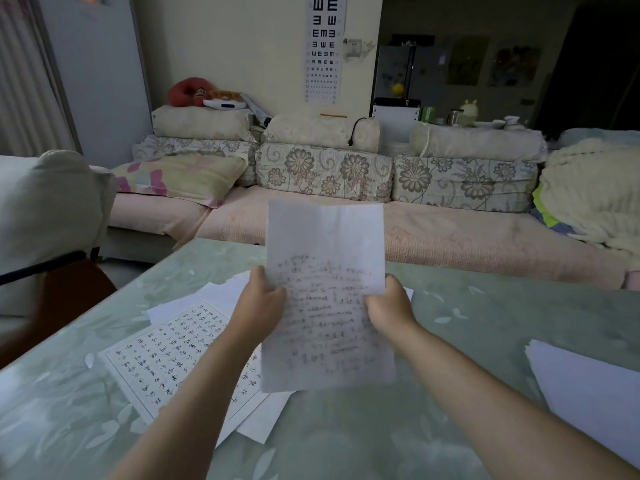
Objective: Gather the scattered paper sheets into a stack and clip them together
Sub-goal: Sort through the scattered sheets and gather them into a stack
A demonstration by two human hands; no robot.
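Note:
I hold a handwritten paper sheet [325, 296] upright above the table, its text side facing me. My left hand [258, 306] grips its left edge and my right hand [391, 304] grips its right edge, thumbs on the front. Below and to the left, a sheet with a printed grid of characters [166, 355] lies on top of several overlapping white sheets [263, 420]. Another white pile of paper [588, 393] lies at the table's right edge. No clip shows anywhere.
The table [346, 438] has a pale green leaf-patterned cover. A sofa [450, 237] with floral cushions runs behind it. A chair with a brown seat [59, 292] stands at the left.

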